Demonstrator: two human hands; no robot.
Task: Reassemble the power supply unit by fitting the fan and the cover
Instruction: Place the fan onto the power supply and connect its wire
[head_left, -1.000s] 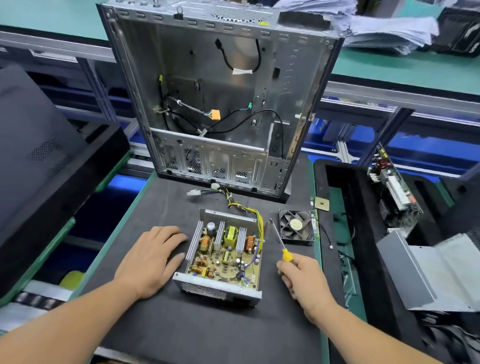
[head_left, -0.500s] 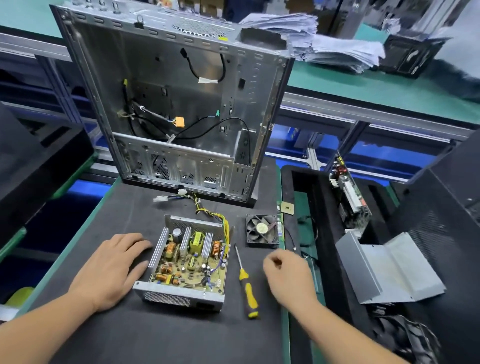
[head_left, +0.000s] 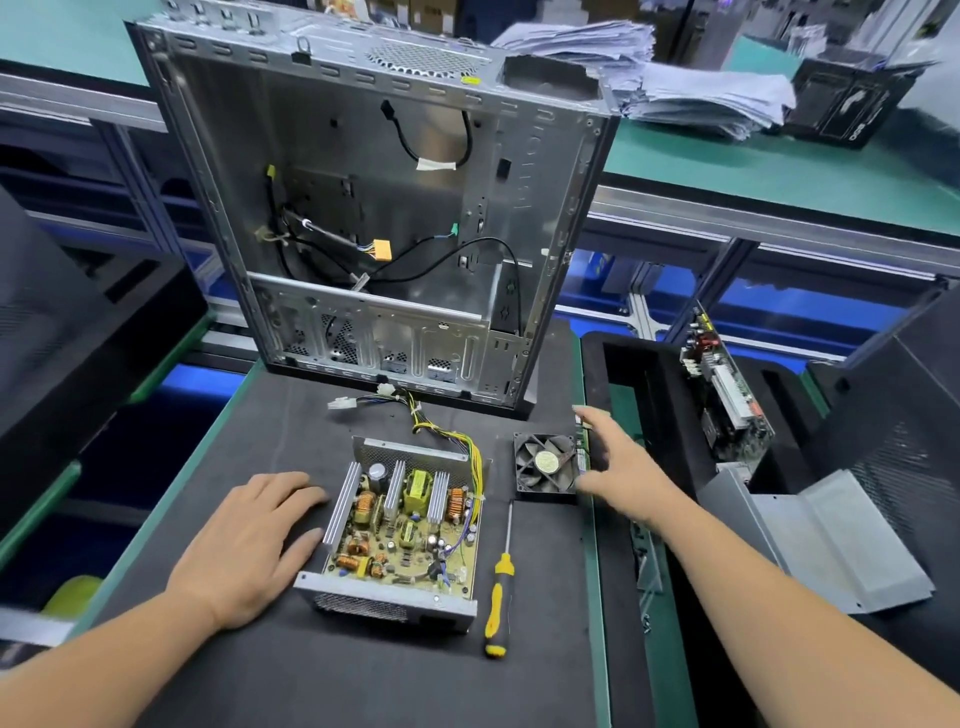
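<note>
While right hand (head_left: 618, 467) blurs beside fan (head_left: 545, 462), fingers spread; left hand (head_left: 249, 540) flat, fingers straight.

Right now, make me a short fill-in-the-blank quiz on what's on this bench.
1. The screwdriver lies on the mat, held by ____ hand.
2. The right hand reaches with straight fingers at the ____.
3. The left hand rests flat beside the open ____.
4. The screwdriver handle is black and ____.

Missing words: neither; fan; power supply; yellow
</note>
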